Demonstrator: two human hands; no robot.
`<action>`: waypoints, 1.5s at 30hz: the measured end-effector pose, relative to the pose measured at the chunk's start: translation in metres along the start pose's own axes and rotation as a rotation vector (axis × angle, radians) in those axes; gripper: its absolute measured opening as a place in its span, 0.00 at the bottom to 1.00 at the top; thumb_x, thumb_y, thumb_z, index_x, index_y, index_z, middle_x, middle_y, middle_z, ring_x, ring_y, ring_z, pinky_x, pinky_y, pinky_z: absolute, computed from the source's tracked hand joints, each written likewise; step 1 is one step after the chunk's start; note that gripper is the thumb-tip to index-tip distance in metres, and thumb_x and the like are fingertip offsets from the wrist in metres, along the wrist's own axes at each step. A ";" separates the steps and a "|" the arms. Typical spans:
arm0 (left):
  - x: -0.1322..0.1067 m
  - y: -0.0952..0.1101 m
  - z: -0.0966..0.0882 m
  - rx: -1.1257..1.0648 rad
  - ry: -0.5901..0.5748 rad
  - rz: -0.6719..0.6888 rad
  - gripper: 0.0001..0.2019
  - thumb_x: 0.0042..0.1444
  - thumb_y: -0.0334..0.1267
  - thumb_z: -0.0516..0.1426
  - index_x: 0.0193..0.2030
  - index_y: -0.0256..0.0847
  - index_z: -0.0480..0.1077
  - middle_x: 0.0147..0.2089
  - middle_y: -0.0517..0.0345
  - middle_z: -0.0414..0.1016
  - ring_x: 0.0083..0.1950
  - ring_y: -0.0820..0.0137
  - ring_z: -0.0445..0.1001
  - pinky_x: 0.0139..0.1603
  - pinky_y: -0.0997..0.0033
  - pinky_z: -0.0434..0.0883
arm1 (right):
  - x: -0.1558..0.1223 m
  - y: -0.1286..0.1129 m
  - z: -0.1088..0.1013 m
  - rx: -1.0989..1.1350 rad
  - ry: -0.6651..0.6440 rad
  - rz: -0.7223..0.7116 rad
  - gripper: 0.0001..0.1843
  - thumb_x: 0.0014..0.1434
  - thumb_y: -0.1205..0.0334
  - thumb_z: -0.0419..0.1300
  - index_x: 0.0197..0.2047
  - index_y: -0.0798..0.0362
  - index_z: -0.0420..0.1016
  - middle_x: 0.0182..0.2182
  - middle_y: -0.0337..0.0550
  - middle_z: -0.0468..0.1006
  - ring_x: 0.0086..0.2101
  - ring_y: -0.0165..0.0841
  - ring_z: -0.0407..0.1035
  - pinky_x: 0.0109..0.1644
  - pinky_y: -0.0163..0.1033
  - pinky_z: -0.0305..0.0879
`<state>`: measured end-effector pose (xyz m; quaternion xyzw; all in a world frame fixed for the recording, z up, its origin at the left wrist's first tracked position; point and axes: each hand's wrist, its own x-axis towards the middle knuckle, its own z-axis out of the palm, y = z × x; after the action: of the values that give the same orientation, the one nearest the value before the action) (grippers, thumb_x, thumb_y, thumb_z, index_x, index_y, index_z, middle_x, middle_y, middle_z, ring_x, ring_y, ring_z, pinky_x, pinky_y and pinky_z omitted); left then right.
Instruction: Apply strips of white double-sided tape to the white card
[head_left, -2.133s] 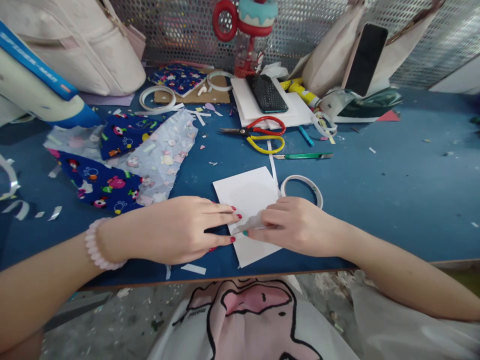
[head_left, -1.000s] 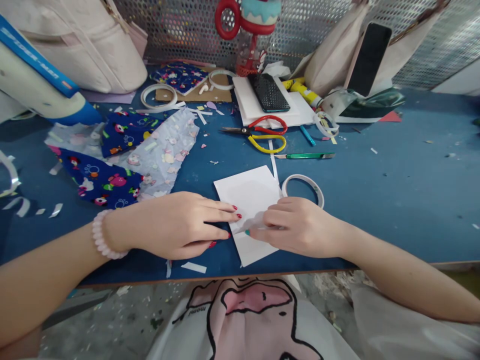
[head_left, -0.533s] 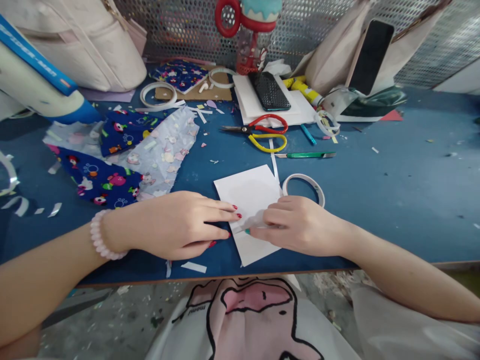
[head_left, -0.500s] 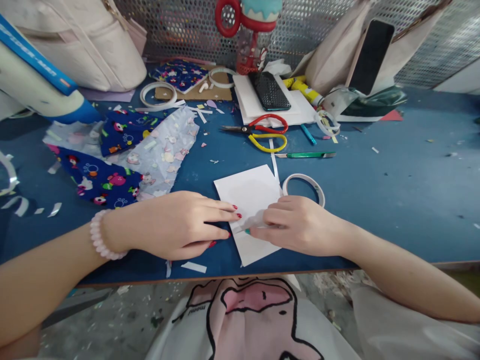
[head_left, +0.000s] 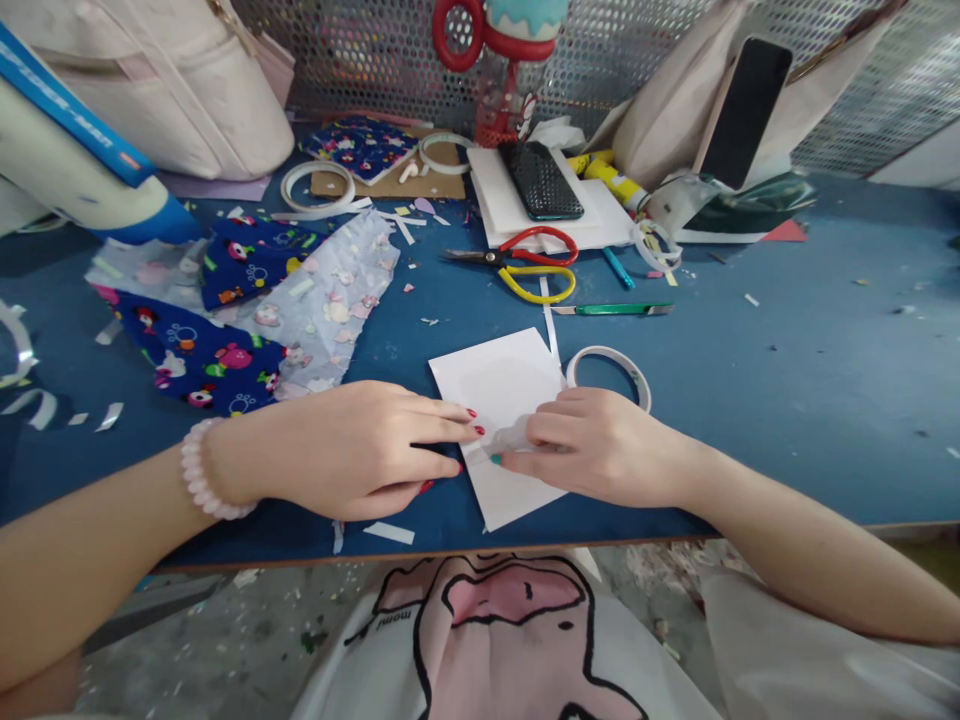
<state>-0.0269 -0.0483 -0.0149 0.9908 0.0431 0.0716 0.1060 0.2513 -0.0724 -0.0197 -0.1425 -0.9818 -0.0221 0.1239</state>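
A white sheet of card point(head_left: 496, 375), tilted a little, lies near the table's front edge. My left hand point(head_left: 360, 445) rests with fingers stretched out, their tips on the card's left edge. On the card's right half, my right hand point(head_left: 592, 445) is closed, its thumb lying along the surface and its fingers curled. Whatever sits in those fingers is hidden; a faint crease or strip edge crosses the card beside the thumb. Just behind the right hand lies a roll of white double-sided tape point(head_left: 634, 378), and a narrow white strip point(head_left: 551, 330) runs back from the card.
Scissors point(head_left: 525, 262) with red and yellow handles and a green craft knife point(head_left: 624, 310) lie behind the card. Patterned blue fabric point(head_left: 225, 355) spreads at left. Farther back are a phone point(head_left: 541, 182) on white sheets, more tape rolls point(head_left: 318, 190) and a red-handled cup point(head_left: 517, 60).
Almost nothing differs. Both hands stay in place on the card; the whole view has shifted very slightly.
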 end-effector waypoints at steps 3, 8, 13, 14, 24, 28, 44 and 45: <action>0.000 0.000 0.000 -0.001 -0.003 0.002 0.15 0.64 0.34 0.51 0.51 0.35 0.77 0.62 0.44 0.71 0.63 0.57 0.70 0.61 0.59 0.72 | 0.000 0.000 0.000 -0.015 0.002 -0.014 0.11 0.69 0.68 0.51 0.45 0.54 0.75 0.26 0.38 0.69 0.26 0.29 0.60 0.28 0.39 0.49; 0.000 0.001 0.000 -0.007 0.004 0.001 0.15 0.63 0.33 0.52 0.50 0.35 0.77 0.62 0.43 0.71 0.63 0.57 0.70 0.62 0.59 0.71 | -0.001 0.000 -0.001 -0.023 0.009 -0.020 0.10 0.69 0.68 0.51 0.45 0.54 0.75 0.26 0.38 0.70 0.26 0.30 0.60 0.28 0.39 0.50; 0.002 0.001 0.001 -0.011 0.017 -0.002 0.16 0.64 0.33 0.52 0.55 0.32 0.73 0.61 0.43 0.73 0.63 0.59 0.70 0.65 0.61 0.69 | 0.000 0.000 -0.002 -0.013 0.007 -0.010 0.12 0.69 0.69 0.50 0.44 0.54 0.75 0.26 0.38 0.70 0.26 0.29 0.60 0.29 0.38 0.49; 0.003 0.001 0.002 -0.010 0.020 -0.001 0.17 0.64 0.32 0.52 0.56 0.31 0.72 0.60 0.43 0.73 0.62 0.60 0.71 0.65 0.61 0.69 | 0.000 0.000 -0.002 0.001 0.004 -0.003 0.12 0.69 0.69 0.49 0.44 0.54 0.75 0.26 0.38 0.71 0.26 0.29 0.61 0.29 0.38 0.49; 0.002 -0.001 0.006 0.076 0.030 0.018 0.16 0.63 0.29 0.52 0.54 0.36 0.74 0.60 0.44 0.74 0.60 0.59 0.72 0.62 0.58 0.71 | 0.006 -0.006 0.004 0.307 -0.003 0.340 0.10 0.64 0.64 0.54 0.33 0.54 0.74 0.25 0.38 0.75 0.25 0.28 0.66 0.31 0.36 0.54; 0.002 0.000 0.007 0.101 0.060 0.019 0.16 0.63 0.29 0.51 0.53 0.37 0.75 0.59 0.45 0.74 0.59 0.60 0.73 0.61 0.59 0.72 | 0.008 -0.009 0.005 0.399 -0.024 0.427 0.09 0.62 0.66 0.54 0.31 0.54 0.73 0.25 0.38 0.76 0.26 0.28 0.67 0.31 0.35 0.54; 0.004 0.002 0.008 0.120 0.061 0.018 0.16 0.64 0.29 0.51 0.53 0.38 0.75 0.59 0.45 0.74 0.59 0.59 0.73 0.59 0.57 0.73 | 0.011 -0.013 0.007 0.397 -0.033 0.519 0.08 0.57 0.69 0.55 0.29 0.53 0.74 0.24 0.37 0.78 0.26 0.28 0.68 0.32 0.34 0.57; 0.003 0.002 0.008 0.123 0.058 0.018 0.16 0.64 0.29 0.51 0.53 0.38 0.75 0.59 0.45 0.74 0.59 0.59 0.73 0.60 0.57 0.73 | 0.012 -0.013 0.007 0.391 -0.036 0.527 0.08 0.57 0.69 0.56 0.29 0.53 0.74 0.24 0.37 0.78 0.26 0.29 0.69 0.32 0.34 0.57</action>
<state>-0.0222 -0.0517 -0.0220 0.9934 0.0415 0.0982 0.0428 0.2352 -0.0815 -0.0237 -0.3654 -0.8988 0.2023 0.1330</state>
